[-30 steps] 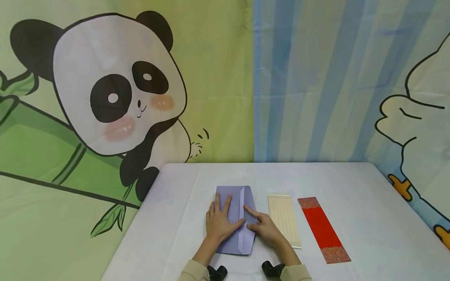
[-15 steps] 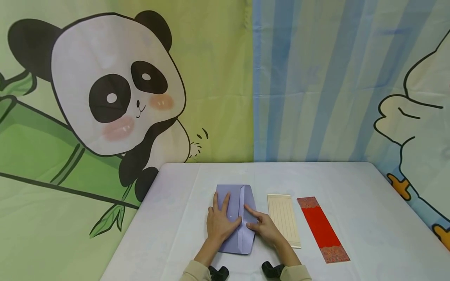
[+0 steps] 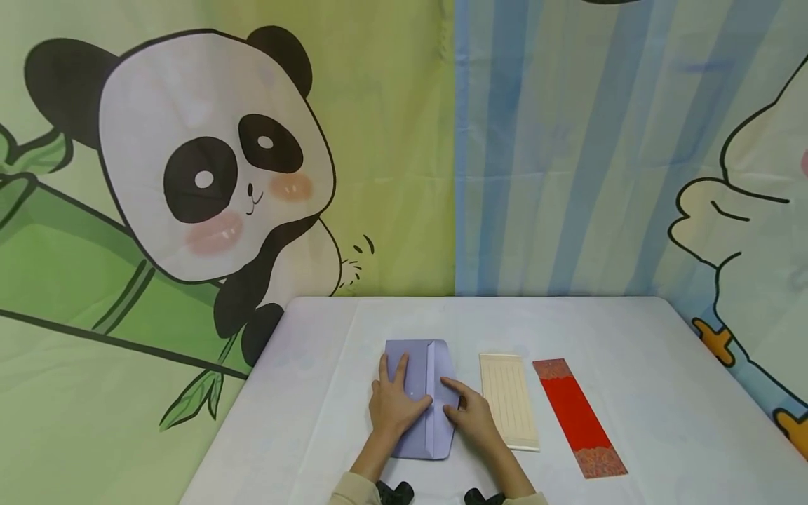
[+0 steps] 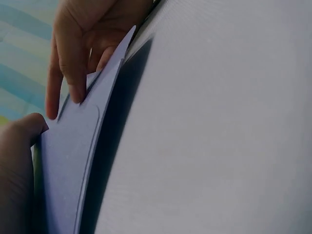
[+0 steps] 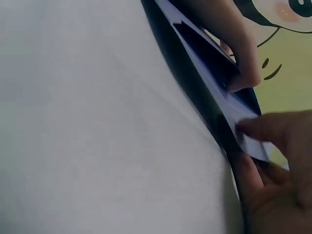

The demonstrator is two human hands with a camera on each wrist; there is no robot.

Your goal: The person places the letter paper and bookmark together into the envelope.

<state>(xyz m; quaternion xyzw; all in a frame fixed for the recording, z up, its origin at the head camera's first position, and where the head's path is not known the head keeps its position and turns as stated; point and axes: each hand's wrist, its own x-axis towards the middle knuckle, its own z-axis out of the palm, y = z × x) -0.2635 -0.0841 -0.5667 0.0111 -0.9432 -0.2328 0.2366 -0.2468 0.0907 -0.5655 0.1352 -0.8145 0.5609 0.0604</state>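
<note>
A lilac paper envelope [image 3: 418, 375] lies lengthwise on the white table, a narrow folded strip running down its right half. My left hand [image 3: 393, 408] rests on its left part with fingers spread, the thumb reaching to the fold. At the right edge, my right hand [image 3: 475, 419] pinches the envelope's flap. In the right wrist view, the thumb of the right hand [image 5: 292, 161] is on the paper's upper side and fingers are below it. A dark gap shows between the paper layers there. From the left wrist, the envelope [image 4: 70, 151] appears edge-on, slightly raised from the table.
Right of the envelope lies a cream lined paper strip [image 3: 508, 401]. Farther right is a slanted red strip [image 3: 577, 414] with patterned ends. The white table [image 3: 303, 421] meets a cartoon panda curtain [image 3: 391, 175] behind. Black devices [image 3: 396, 493] sit at the wrists.
The left hand stays on the envelope, its thumb slightly farther left. The right hand stays at the right edge, its fingers shifted a little. The head view has tilted slightly.
</note>
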